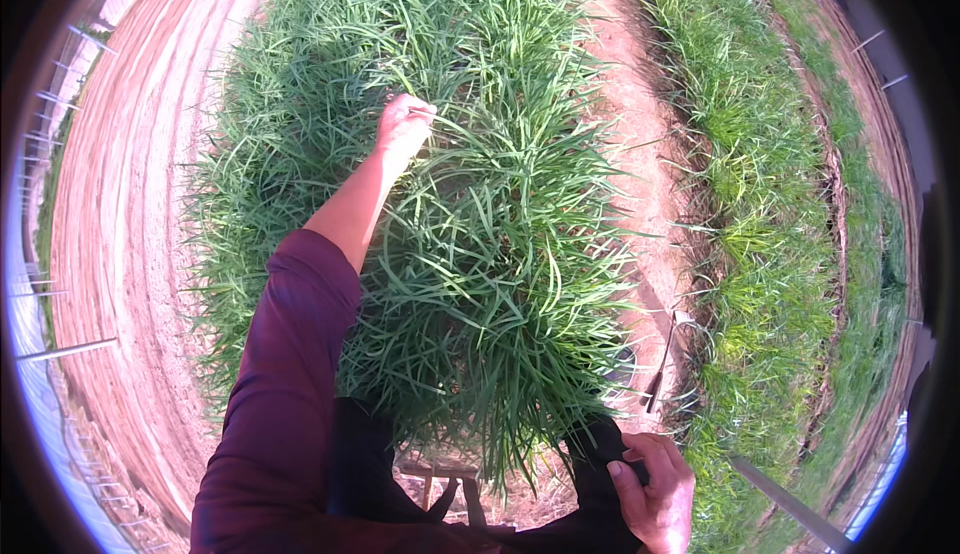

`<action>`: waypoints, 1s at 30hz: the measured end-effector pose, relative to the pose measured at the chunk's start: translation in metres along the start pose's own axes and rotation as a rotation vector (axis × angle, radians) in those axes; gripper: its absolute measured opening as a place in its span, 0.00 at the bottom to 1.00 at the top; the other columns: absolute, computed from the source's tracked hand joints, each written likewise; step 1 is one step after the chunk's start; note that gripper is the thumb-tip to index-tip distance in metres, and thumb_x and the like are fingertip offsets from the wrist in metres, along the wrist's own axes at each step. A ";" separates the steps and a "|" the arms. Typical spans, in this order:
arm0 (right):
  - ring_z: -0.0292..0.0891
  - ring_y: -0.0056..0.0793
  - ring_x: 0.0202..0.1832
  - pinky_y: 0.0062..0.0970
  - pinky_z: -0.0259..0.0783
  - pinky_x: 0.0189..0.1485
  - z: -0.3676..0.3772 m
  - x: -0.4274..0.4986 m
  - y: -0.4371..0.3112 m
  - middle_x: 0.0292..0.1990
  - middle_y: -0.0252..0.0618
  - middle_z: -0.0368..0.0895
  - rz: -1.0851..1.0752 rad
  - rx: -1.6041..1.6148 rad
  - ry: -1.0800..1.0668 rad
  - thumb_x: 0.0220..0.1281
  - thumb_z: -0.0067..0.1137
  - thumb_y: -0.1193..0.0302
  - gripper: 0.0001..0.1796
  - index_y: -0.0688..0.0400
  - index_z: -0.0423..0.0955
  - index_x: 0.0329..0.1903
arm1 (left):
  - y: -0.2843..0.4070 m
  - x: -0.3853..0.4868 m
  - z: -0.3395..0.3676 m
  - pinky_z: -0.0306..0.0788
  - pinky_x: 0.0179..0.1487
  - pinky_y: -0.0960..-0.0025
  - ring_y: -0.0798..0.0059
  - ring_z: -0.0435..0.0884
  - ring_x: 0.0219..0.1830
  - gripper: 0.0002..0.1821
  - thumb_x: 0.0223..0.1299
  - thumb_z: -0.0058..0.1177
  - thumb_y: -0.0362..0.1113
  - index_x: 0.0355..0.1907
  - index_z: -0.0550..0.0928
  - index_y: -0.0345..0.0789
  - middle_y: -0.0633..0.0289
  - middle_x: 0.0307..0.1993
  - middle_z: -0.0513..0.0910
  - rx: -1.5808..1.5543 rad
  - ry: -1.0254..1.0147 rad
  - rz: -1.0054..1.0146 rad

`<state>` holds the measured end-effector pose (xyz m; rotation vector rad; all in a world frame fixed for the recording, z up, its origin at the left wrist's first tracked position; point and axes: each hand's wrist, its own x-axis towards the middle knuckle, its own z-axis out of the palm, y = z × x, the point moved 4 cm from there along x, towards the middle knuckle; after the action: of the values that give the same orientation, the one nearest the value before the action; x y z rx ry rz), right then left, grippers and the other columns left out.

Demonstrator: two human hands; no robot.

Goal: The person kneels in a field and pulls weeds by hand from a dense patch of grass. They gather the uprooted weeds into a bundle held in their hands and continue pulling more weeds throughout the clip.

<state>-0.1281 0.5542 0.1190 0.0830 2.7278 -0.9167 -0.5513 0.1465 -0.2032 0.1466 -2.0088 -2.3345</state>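
Note:
My left hand (405, 128) reaches forward into a dense bed of long, narrow-leaved green plants (480, 254). Its fingers are closed, and a thin leaf blade (454, 120) runs out to the right from the fingertips. Close to my body, at the lower right, is my right hand (660, 486), beside the knee of my black trousers (596, 456). Its thumb and forefinger curl towards the dark cloth; whether they grip it is hidden.
On the soil path (637, 156) to the right lies a hand tool (660, 370) with a dark handle. Beyond it runs another planted row (757, 254). Bare furrowed soil (127, 179) stretches to the left. A grey bar (787, 501) juts in at lower right. Between my legs is a wooden frame (439, 471).

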 end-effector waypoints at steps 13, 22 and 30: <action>0.86 0.40 0.40 0.37 0.82 0.44 0.006 -0.004 0.004 0.47 0.49 0.87 -0.077 0.083 -0.042 0.59 0.76 0.73 0.20 0.63 0.82 0.53 | 0.196 -0.119 0.147 0.82 0.53 0.71 0.77 0.86 0.45 0.20 0.68 0.67 0.28 0.62 0.85 0.36 0.63 0.47 0.90 0.441 -0.541 0.051; 0.86 0.42 0.41 0.38 0.81 0.47 0.000 -0.011 0.003 0.47 0.47 0.87 -0.065 0.102 -0.064 0.59 0.76 0.70 0.21 0.62 0.83 0.54 | 0.157 -0.072 0.093 0.81 0.48 0.62 0.63 0.87 0.40 0.12 0.58 0.71 0.26 0.43 0.84 0.35 0.56 0.37 0.85 0.986 -0.297 0.305; 0.84 0.57 0.45 0.47 0.80 0.49 -0.011 -0.010 -0.004 0.45 0.54 0.86 -0.149 0.106 -0.022 0.67 0.69 0.75 0.15 0.63 0.81 0.55 | 0.143 -0.069 0.097 0.80 0.48 0.66 0.67 0.86 0.39 0.05 0.63 0.67 0.28 0.38 0.84 0.35 0.56 0.37 0.87 0.945 -0.268 0.153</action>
<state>-0.1218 0.5580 0.1317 -0.1114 2.6929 -1.0958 -0.4958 0.2278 -0.0449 -0.2881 -2.9443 -1.1932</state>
